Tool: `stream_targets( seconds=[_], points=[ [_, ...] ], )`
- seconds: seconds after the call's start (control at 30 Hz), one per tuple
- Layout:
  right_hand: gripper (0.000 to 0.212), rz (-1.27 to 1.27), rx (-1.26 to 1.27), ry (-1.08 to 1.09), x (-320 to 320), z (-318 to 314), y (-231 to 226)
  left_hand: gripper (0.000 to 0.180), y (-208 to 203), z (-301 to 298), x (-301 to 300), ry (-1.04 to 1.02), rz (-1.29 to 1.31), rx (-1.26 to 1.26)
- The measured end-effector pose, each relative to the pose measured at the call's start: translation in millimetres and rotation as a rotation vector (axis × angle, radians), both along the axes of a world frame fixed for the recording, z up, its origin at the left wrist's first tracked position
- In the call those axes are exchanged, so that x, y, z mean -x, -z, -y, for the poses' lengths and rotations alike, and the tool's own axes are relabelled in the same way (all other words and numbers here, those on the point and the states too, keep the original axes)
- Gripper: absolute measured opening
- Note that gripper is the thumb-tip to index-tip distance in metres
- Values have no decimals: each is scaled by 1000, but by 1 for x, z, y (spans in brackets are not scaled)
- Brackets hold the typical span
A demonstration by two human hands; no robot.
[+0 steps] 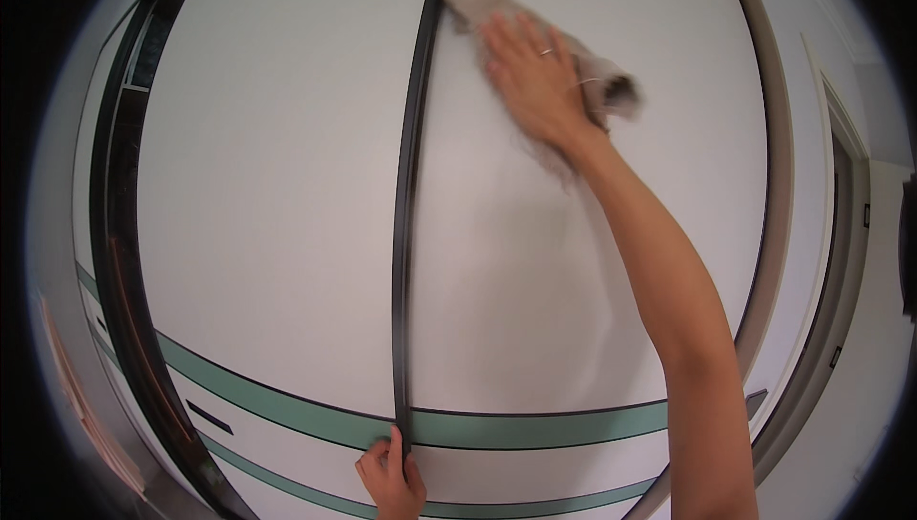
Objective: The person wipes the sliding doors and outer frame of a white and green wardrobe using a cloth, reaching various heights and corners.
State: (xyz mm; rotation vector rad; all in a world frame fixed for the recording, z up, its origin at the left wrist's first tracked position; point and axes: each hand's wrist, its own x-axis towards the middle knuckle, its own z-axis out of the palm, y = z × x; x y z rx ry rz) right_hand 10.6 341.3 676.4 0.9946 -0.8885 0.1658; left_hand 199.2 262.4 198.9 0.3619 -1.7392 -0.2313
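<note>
My right hand [535, 76] is high on the right wardrobe door [535, 310], its fingers laid out over a crumpled grey-beige cloth [611, 90] that it holds against the white panel. Both the hand and the cloth are a little blurred by motion. A loose fold of the cloth reaches up toward the dark vertical strip [411, 195] between the two doors. Low down, my left hand [392, 482] grips that strip near the green band, with the index finger pointing up along it and the thumb on its right side.
On the left is another white door panel [277, 186]. Green bands [535, 429] cross both doors near the bottom. A dark-edged opening [124, 176] lies at the far left. To the right stand a brownish side frame [774, 138] and a doorway [845, 233].
</note>
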Motion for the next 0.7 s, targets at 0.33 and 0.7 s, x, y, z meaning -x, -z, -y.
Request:
stream_targets(
  seconds=[0.33, 0.7],
  points=[
    [44, 57, -717, -28, -20, -27, 136, 45, 7, 10, -6, -49, -28, 44],
    [47, 57, 353, 97, 125, -133, -76, 48, 12, 13, 7, -77, -69, 108]
  ],
)
